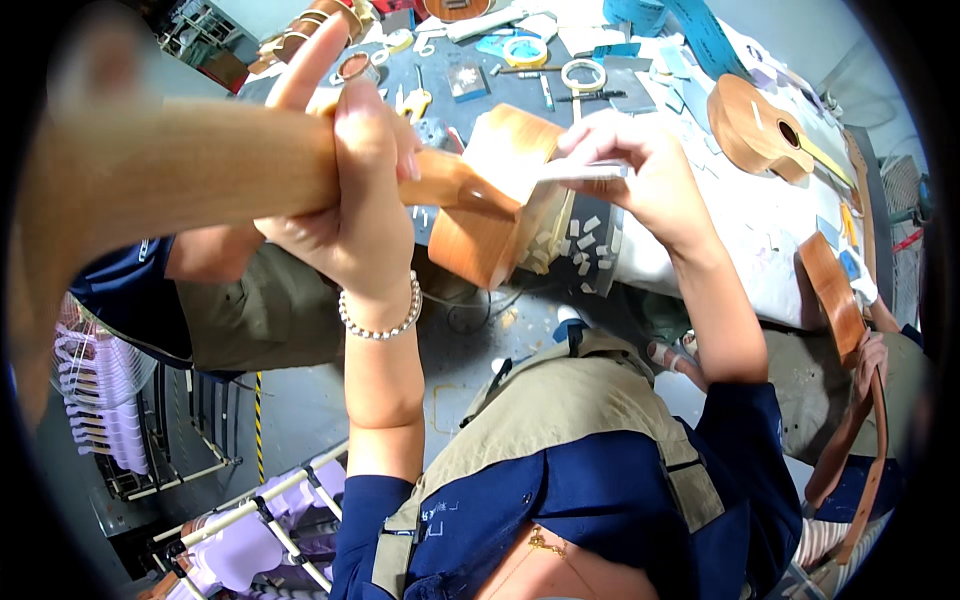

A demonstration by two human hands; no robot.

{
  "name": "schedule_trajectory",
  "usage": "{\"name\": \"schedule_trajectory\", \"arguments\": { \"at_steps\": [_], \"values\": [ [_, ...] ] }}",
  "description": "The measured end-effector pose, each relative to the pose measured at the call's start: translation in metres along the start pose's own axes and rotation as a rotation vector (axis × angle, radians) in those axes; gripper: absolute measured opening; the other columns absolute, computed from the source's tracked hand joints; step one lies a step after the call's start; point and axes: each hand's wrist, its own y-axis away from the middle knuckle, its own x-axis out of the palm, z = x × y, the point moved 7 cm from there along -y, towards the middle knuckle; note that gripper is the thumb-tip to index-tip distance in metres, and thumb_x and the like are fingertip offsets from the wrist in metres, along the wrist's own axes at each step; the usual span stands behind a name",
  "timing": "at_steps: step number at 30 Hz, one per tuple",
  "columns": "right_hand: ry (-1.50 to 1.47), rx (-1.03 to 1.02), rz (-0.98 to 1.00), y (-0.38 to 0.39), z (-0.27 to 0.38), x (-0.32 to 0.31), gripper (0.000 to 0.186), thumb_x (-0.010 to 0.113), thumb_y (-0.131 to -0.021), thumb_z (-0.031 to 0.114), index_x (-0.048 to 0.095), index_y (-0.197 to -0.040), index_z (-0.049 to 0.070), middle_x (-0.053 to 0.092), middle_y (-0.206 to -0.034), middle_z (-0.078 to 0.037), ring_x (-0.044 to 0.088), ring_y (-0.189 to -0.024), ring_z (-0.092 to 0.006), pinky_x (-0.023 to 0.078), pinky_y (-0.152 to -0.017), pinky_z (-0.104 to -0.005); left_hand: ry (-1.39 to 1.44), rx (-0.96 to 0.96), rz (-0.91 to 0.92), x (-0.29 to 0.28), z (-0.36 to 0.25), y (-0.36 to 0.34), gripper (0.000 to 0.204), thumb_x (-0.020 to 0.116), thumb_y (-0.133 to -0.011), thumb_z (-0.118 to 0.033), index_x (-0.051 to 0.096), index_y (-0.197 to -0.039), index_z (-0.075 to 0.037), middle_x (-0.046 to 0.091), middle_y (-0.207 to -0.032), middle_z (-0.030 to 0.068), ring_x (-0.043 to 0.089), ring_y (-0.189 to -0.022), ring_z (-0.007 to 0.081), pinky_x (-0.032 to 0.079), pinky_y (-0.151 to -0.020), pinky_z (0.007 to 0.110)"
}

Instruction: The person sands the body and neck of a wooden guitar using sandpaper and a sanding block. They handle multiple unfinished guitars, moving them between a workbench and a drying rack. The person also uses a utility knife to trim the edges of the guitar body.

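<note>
so the left hand (350,190) is wrapped tight around the neck (190,170) of an unfinished small guitar body (500,195), holding it up off the tabletop (700,230) at an angle, index finger sticking up loose while the rest of the fingers are closed on the wood; the right hand (640,170) has its fingers pinched shut on a thin flat pale strip or blade (585,171), laid right against the open edge of the body; can't tell exactly what kind of tool it is, it's blurry.

progress-wise i'd say it's somewhere in the middle; the sides and neck are joined and the wood looks smooth and orange, but the box looks open still, and you can see a row of little pale blocks (545,245) lining the inner rim; no strings or hardware that i can see; so the edge work looks underway and closing and finishing seem left.

around it: small wood chips (590,245) scattered on the dark mat, tape rolls (527,50), another similar instrument (760,130) lying further off on the right; another person's hand holds a bent wood strip (835,300) at the right edge.
</note>
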Motion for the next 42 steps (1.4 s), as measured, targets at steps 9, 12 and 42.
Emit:
{"name": "schedule_trajectory", "arguments": {
  "at_steps": [9,12,42],
  "values": [
    [0.661,-0.462,-0.067,0.010,0.019,0.000,0.022,0.061,-0.055,-0.009,0.065,-0.068,0.009,0.063,-0.091,-0.003,0.055,-0.079,-0.0198,0.045,-0.063,-0.0279,-0.075,-0.011,0.029,-0.002,0.001,-0.001,0.041,0.055,-0.081,-0.006,0.047,-0.118,0.009,0.045,-0.056,0.0002,0.041,-0.046,0.0075,0.043,-0.056,0.029],
    [0.526,-0.344,-0.022,0.011,0.004,-0.002,0.028,0.053,-0.059,-0.015,0.067,-0.074,0.005,0.063,-0.097,-0.007,0.058,-0.090,-0.0228,0.048,-0.074,-0.0297,-0.039,0.012,0.041,-0.003,0.002,-0.001,0.041,0.055,-0.081,-0.006,0.047,-0.118,0.010,0.045,-0.056,0.0001,0.041,-0.046,0.0074,0.044,-0.057,0.029],
    [-1.173,0.297,-0.010,0.028,-0.040,0.003,0.060,0.044,-0.076,0.024,0.038,-0.134,0.008,0.051,-0.118,-0.010,0.054,-0.089,-0.0226,0.047,-0.075,-0.0351,-0.028,0.064,0.007,0.002,0.000,-0.004,0.032,0.055,-0.081,-0.001,0.051,-0.110,0.013,0.050,-0.057,0.0024,0.045,-0.047,0.0066,0.040,-0.048,0.021]
  ]
}}
